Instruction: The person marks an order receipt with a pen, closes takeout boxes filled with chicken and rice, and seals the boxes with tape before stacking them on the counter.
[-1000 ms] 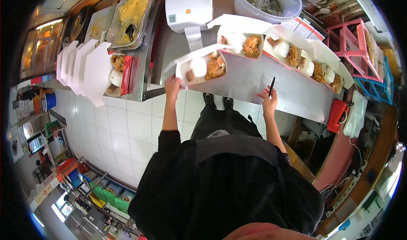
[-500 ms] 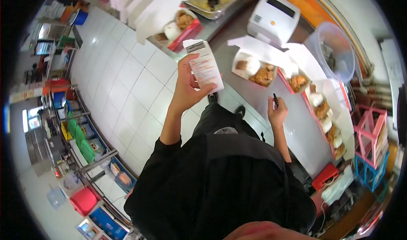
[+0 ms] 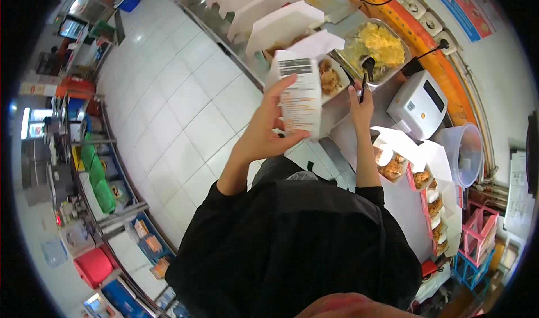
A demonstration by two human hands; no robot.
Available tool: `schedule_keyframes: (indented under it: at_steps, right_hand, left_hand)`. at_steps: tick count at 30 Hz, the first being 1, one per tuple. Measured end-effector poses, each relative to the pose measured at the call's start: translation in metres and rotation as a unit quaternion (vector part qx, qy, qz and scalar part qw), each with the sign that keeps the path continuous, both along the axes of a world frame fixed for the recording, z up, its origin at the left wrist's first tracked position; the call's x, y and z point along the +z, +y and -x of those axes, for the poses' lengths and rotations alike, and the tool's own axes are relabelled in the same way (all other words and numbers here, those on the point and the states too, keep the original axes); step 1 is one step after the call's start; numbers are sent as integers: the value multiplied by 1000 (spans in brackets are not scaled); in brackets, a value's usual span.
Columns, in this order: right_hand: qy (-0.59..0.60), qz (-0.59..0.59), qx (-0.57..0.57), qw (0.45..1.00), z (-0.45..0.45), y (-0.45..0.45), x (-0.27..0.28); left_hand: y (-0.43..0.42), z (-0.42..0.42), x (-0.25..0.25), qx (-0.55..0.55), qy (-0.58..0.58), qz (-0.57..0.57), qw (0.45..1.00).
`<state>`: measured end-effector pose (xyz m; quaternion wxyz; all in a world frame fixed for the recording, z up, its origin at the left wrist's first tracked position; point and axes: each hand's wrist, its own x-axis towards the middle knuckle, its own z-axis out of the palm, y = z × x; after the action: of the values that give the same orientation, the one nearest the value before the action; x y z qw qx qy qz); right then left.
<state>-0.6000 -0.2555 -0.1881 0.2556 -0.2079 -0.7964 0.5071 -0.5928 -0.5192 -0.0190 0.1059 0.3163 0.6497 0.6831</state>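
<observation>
Printed slip point(image 3: 300, 99) between left fingers point(image 3: 283, 84), black pen point(image 3: 363, 86) in right fingers point(image 3: 354, 96).

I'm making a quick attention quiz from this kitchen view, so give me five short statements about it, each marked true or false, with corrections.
1. The left hand holds a printed slip. True.
2. The right hand holds scissors. False: the right hand holds a black pen.
3. Yellow food lies in a tray. True.
4. Every food box is shut. False: the food boxes near the printer stand open.
5. The printer is red. False: it is mostly white.
</observation>
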Motion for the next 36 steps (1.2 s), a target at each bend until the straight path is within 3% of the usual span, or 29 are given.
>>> schedule_keyframes:
  at_steps: [3, 6, 10, 12, 13, 14, 17, 20, 21, 23, 24, 25, 28, 29, 31, 33, 36]
  right_hand:
    - [-118, 91, -58, 987, 30, -5, 1]
    - [-224, 24, -100, 969, 37, 6, -28]
    - [-144, -171, -208, 952, 35, -7, 16]
    - [-45, -188, -103, 976, 58, -29, 98]
    - [-9, -272, -45, 961, 77, -38, 131]
    - [28, -353, 14, 935, 96, -47, 156]
    - [-139, -453, 243, 846, 152, -66, 190]
    - [-437, -524, 329, 653, 201, -97, 191]
    - [-471, -504, 363, 626, 212, -107, 203]
    - [-218, -361, 480, 769, 232, -104, 204]
    - [-83, -268, 524, 804, 246, -101, 204]
    - [-49, -237, 522, 818, 264, -104, 204]
    - [-240, -303, 499, 776, 314, -118, 199]
    - [-301, -295, 535, 732, 325, -120, 197]
    - [-200, -312, 509, 777, 340, -126, 200]
    - [-151, -244, 508, 812, 359, -142, 228]
    - [-145, -367, 469, 790, 394, -145, 215]
  left_hand:
    - [-43, 55, -5, 35, -9, -38, 999]
    - [-88, 108, -1, 91, -7, 8, 996]
    - [-130, 158, -11, 184, -18, 37, 982]
    - [-140, 174, -16, 207, -36, 43, 977]
    - [-145, 180, -16, 220, -43, 47, 973]
    - [-150, 187, -20, 225, -50, 48, 972]
    - [-160, 202, -32, 253, -69, 40, 964]
    - [-176, 211, -41, 290, -77, 44, 953]
    - [-187, 212, -49, 305, -70, 56, 948]
    - [-211, 211, -67, 329, -77, 74, 938]
    - [-222, 210, -78, 347, -91, 74, 931]
    - [-231, 208, -91, 363, -103, 75, 923]
    - [-245, 204, -113, 392, -148, 76, 905]
    - [-247, 202, -119, 399, -163, 77, 899]
    - [-250, 199, -135, 395, -200, 66, 894]
    - [-247, 194, -146, 389, -241, 48, 888]
    - [-239, 193, -151, 388, -255, 39, 885]
